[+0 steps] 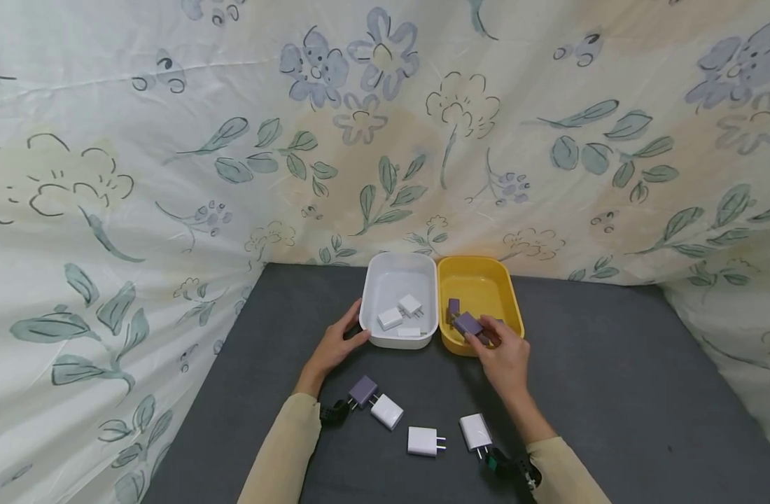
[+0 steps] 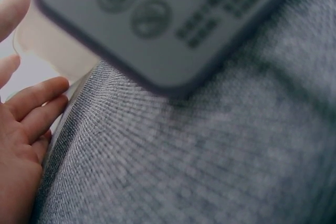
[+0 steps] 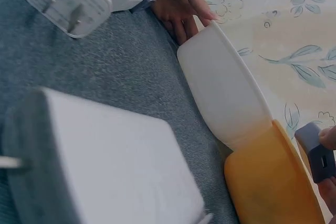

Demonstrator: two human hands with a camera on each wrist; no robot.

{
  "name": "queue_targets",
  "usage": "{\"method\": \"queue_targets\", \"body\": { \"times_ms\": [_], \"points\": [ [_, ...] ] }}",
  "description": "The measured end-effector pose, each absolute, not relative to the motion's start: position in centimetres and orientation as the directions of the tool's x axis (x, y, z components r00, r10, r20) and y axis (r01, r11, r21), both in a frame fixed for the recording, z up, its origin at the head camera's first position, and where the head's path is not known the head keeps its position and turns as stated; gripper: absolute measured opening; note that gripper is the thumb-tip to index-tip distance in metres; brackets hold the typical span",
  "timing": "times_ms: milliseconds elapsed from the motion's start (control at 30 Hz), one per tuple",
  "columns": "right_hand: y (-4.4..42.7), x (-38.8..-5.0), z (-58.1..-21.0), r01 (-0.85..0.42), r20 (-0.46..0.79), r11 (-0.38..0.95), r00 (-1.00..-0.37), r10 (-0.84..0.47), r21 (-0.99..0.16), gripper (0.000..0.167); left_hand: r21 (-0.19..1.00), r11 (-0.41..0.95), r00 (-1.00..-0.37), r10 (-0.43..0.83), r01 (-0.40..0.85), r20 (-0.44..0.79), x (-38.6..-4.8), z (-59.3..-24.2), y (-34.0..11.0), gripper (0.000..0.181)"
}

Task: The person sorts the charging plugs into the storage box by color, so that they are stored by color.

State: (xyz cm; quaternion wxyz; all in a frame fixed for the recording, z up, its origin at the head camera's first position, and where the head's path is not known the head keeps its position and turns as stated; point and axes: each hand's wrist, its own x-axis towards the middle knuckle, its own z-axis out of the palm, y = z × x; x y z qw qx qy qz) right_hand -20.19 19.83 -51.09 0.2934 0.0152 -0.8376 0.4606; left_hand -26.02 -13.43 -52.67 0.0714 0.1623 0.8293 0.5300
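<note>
My right hand (image 1: 506, 357) pinches a purple plug charger (image 1: 468, 324) above the front part of a yellow bin (image 1: 486, 280). The right wrist view shows the same charger (image 3: 311, 142) between thumb and fingers, beside the yellow bin's rim. Inside the yellow bin lies another purple charger (image 1: 453, 310), and more purple shows partly hidden behind the right hand. My left hand (image 1: 334, 348) touches the left side of a white bin (image 1: 400, 343), its fingers loosely extended in the left wrist view. Three white chargers (image 1: 411, 306) lie in the white bin.
On the dark grey cloth in front of the bins lie a purple charger (image 1: 362, 390) and three white chargers, one left (image 1: 387, 411), one middle (image 1: 422, 441) and one right (image 1: 475, 432). A floral curtain (image 1: 372, 175) hangs behind the bins. Both bins stand side by side.
</note>
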Motion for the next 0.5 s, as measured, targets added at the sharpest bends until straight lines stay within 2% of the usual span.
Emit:
{"method": "queue_targets", "body": {
  "times_ms": [167,500],
  "points": [
    [19.8,-20.8,-51.0,-0.243,0.473,0.593,-0.839,0.268,-0.767,0.042,0.908,0.371,-0.946,0.316,0.192,0.070,-27.1,-54.8,-13.6,0.078],
    [20.3,-21.9,-50.8,-0.200,0.449,0.612,-0.846,0.286,-0.765,0.042,0.905,0.378,-0.956,0.280,0.194,0.088,-27.0,-55.1,-13.4,0.077]
  ]
}}
